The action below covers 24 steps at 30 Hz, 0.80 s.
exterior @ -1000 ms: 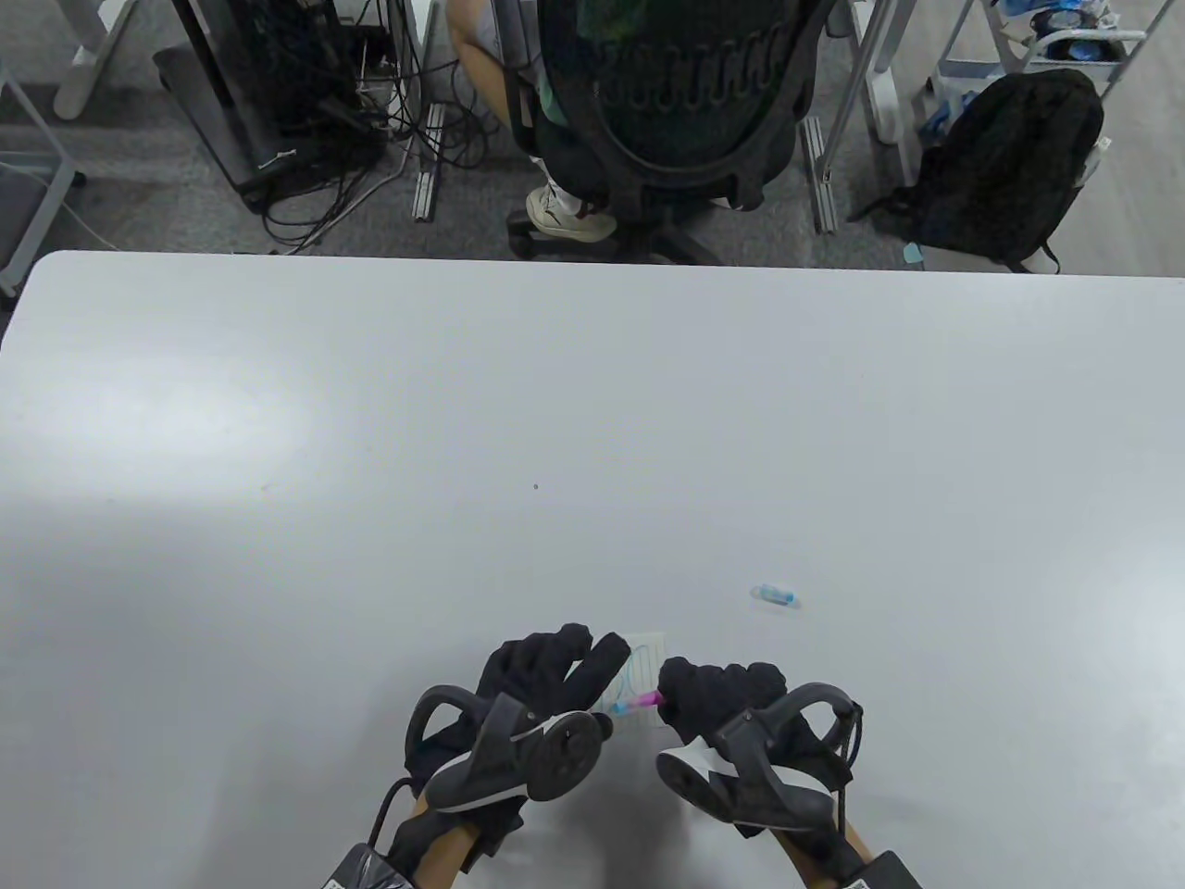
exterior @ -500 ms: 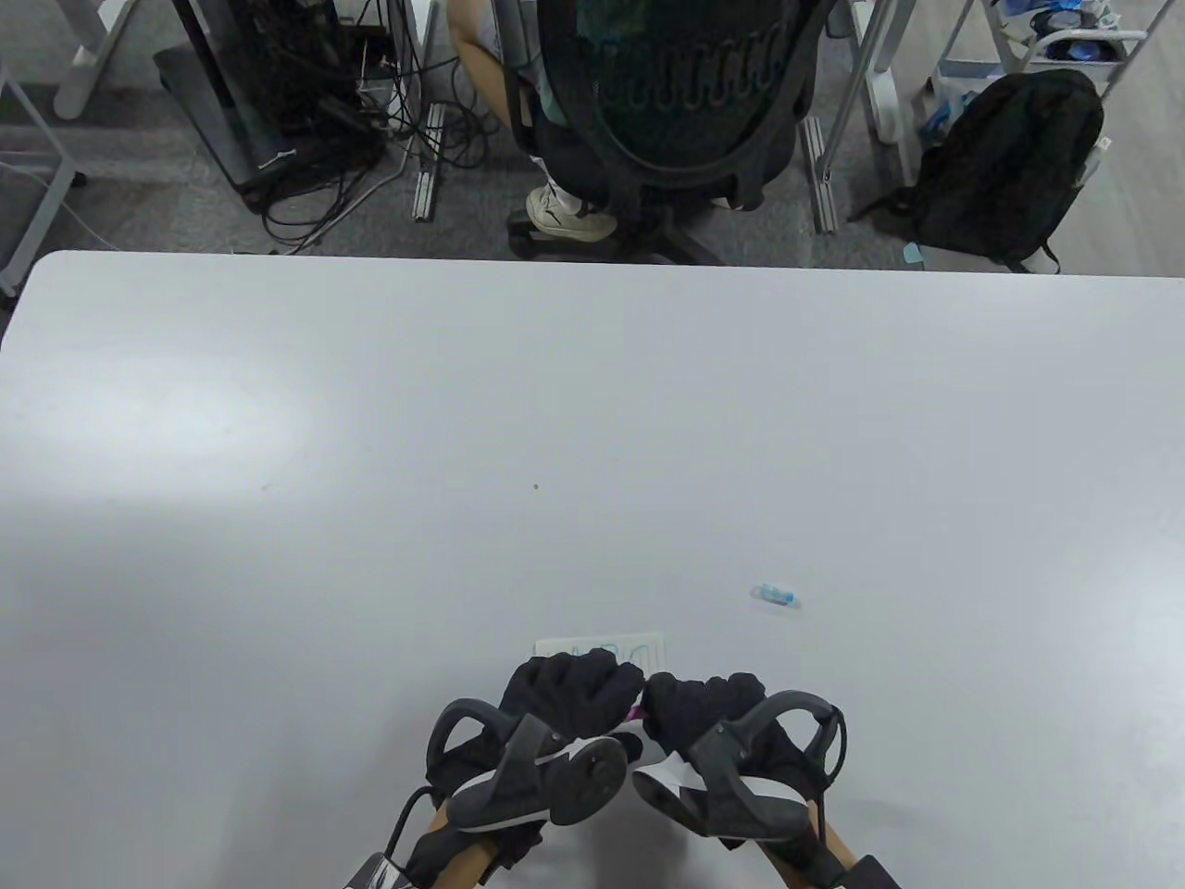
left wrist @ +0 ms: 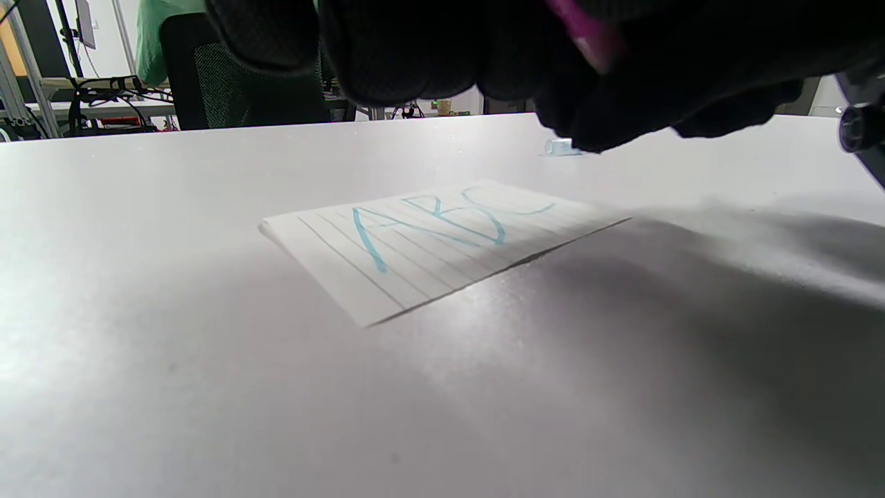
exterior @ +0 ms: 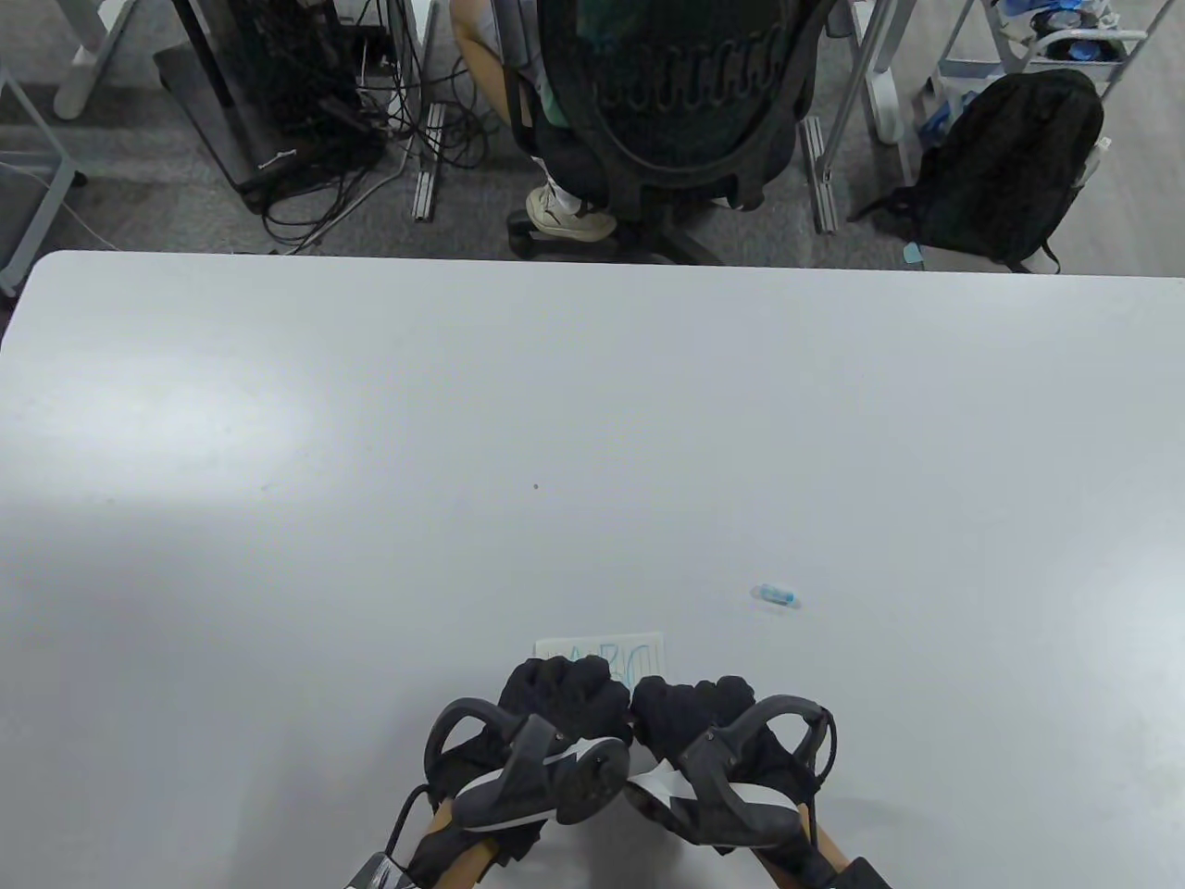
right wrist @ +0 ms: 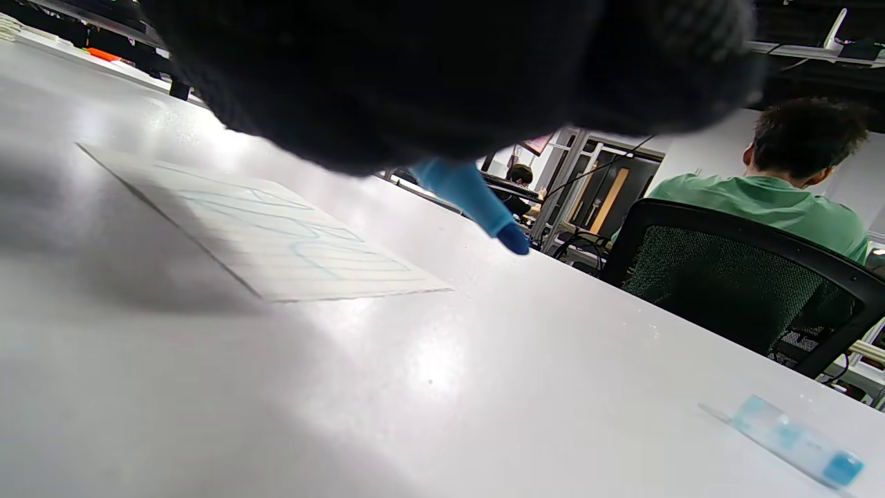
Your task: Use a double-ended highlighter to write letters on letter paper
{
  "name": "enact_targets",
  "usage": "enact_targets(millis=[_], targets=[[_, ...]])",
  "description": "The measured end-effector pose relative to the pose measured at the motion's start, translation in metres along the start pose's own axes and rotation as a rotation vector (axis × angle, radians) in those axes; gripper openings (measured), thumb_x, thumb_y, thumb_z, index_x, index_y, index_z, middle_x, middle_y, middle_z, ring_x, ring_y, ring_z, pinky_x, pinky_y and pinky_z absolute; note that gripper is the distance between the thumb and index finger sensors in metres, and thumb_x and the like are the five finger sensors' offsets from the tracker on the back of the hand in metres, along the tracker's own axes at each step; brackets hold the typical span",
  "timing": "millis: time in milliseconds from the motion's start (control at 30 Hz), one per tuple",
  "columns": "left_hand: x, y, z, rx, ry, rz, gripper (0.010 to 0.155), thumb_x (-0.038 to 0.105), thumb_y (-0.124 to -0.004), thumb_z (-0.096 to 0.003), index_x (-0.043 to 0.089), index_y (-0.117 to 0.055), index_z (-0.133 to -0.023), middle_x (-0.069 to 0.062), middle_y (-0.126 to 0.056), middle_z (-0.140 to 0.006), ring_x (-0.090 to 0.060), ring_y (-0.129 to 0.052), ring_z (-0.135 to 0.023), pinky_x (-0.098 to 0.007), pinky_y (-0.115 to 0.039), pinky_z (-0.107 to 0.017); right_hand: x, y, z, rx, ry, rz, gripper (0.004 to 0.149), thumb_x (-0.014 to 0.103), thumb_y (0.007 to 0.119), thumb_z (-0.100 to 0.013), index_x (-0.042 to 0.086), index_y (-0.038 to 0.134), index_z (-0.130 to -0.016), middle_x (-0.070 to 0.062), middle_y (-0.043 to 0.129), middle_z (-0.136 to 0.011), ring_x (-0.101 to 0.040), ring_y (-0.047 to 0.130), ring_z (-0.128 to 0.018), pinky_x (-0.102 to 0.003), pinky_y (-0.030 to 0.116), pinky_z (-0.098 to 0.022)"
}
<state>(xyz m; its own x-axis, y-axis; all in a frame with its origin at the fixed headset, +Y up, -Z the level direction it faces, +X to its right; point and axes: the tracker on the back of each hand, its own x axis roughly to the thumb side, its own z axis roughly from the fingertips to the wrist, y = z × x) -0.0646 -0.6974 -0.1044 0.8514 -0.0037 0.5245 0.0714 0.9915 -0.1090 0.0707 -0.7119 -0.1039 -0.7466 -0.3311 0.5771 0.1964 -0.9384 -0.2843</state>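
Observation:
The lined letter paper (exterior: 600,653) lies flat near the table's front edge, with "ABC" in blue on it (left wrist: 442,242). Both gloved hands hover just above its near part, knuckles touching. My right hand (exterior: 690,704) grips the double-ended highlighter, whose bare blue tip (right wrist: 477,200) sticks out below the fist, clear of the paper (right wrist: 276,235). My left hand (exterior: 565,690) is curled against it, and the highlighter's pink end (left wrist: 584,31) shows between the two gloves. The rest of the barrel is hidden.
A small blue cap (exterior: 776,594) lies on the white table (exterior: 370,463) to the right of the paper, also seen in the right wrist view (right wrist: 795,439). A person sits in a black mesh chair (exterior: 685,93) beyond the far edge.
The left hand has left the paper and curled up next to the right hand. The right hand has drawn back and left, lifting the highlighter off the sheet, so the letters now show.

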Motion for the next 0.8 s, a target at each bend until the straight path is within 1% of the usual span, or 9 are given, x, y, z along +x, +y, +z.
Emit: enact_targets(millis=[200,400,667,800], targets=[[-0.003,0.001,0.0,0.02,0.018,-0.017,0.05,0.046,-0.054,-0.0603,0.023,-0.068,-0.103,-0.005,-0.065,-0.111,-0.024,-0.075,-0.096,-0.053,-0.065,-0.078,-0.005,-0.003,-0.001,0.004,0.032,-0.052,0.052,0.045,0.071,-0.051,0.014,0.08,-0.092,-0.002,0.098,-0.042,-0.015,0.1,-0.024,-0.04,0.089,-0.029],[-0.017,0.004,0.002,0.047,0.06,0.028,0.05,0.046,-0.052,-0.0608,0.023,-0.066,-0.103,-0.005,-0.064,-0.112,-0.024,-0.074,-0.096,-0.053,-0.065,-0.079,-0.021,-0.008,0.0,-0.008,0.084,-0.121,0.06,0.047,0.068,-0.051,0.013,0.071,-0.101,-0.007,0.098,-0.053,-0.02,0.101,-0.034,-0.044,0.088,-0.036],[-0.036,0.008,0.002,0.073,0.1,0.11,0.05,0.045,-0.052,-0.0611,0.024,-0.064,-0.104,-0.005,-0.062,-0.113,-0.024,-0.072,-0.097,-0.053,-0.064,-0.079,-0.056,-0.012,0.005,-0.034,0.192,-0.135,0.061,0.047,0.068,-0.052,0.012,0.068,-0.103,-0.011,0.097,-0.061,-0.023,0.101,-0.042,-0.047,0.086,-0.041],[-0.046,0.007,0.002,0.08,0.129,0.143,0.05,0.044,-0.051,-0.0613,0.023,-0.063,-0.105,-0.006,-0.061,-0.113,-0.024,-0.071,-0.098,-0.053,-0.064,-0.08,-0.084,-0.009,0.01,-0.049,0.289,-0.144,0.061,0.045,0.067,-0.053,0.013,0.066,-0.105,-0.016,0.093,-0.073,-0.029,0.099,-0.054,-0.052,0.083,-0.047]])
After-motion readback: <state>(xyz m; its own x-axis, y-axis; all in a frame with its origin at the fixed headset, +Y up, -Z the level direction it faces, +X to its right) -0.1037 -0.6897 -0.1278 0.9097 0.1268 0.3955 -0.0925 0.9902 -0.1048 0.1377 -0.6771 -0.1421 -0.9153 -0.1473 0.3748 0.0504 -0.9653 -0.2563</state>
